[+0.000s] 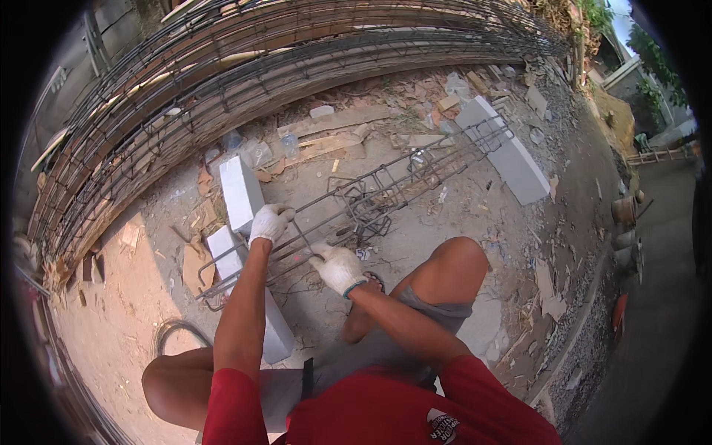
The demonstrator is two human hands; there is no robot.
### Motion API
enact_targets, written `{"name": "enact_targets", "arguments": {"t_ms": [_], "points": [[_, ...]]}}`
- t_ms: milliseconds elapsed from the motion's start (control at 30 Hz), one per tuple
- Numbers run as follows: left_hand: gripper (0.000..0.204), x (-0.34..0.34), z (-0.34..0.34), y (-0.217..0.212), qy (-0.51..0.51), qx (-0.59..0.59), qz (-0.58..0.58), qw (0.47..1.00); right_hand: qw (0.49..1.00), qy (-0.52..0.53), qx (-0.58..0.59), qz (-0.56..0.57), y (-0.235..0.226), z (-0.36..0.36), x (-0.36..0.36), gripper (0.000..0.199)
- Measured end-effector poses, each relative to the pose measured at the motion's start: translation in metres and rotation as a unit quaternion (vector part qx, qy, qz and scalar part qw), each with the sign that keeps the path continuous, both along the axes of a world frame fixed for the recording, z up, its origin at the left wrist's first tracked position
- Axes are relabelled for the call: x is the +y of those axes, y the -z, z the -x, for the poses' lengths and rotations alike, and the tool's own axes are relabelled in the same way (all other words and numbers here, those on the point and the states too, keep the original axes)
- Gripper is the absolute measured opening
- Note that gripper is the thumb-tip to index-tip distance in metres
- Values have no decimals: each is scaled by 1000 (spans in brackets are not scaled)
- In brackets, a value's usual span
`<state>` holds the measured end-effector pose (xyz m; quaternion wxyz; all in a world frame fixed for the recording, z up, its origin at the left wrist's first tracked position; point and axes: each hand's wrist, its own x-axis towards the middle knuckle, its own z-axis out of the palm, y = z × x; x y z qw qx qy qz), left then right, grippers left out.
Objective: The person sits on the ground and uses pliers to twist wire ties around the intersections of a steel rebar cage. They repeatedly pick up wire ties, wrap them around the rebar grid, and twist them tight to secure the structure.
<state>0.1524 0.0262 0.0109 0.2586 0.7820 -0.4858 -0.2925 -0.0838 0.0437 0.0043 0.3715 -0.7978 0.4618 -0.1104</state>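
Observation:
A long cage of steel bars [415,180] lies slanting across the ground before me, with several loose square stirrups [368,215] bunched around its middle. My left hand [273,224], in a white work glove, closes on a stirrup [302,236] at the cage's far side. My right hand [337,268], gloved too, pinches the same stirrup at the near side. White blocks [241,194] prop up the cage's left end, and another long pale block [512,159] lies under its right end.
Beyond the cage a long stack of bars and finished cages [274,74] rests along timber. Wood scraps [337,122], plastic bags and rubble litter the ground between. A coil of wire or hose [174,326] lies by my left knee. Buckets [627,211] stand at the far right.

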Motion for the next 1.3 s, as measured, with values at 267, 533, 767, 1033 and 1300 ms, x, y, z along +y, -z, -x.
{"name": "enact_targets", "arguments": {"t_ms": [267,533,767,1033,1300], "points": [[30,4,-36,37,-46,237,-42,970,998,-40,30,-31,-31,2,7,41],[23,-4,-44,17,-33,295,-113,948,997,17,-57,46,-21,9,9,39],[24,-8,-54,30,-30,313,-142,939,996,-40,26,73,-108,2,-39,30],[33,-7,-57,38,-1,220,-155,963,878,-292,212,315,-137,-97,-131,27],[31,-6,-53,28,4,231,-153,961,701,-468,344,414,-71,-164,-156,18]]}}
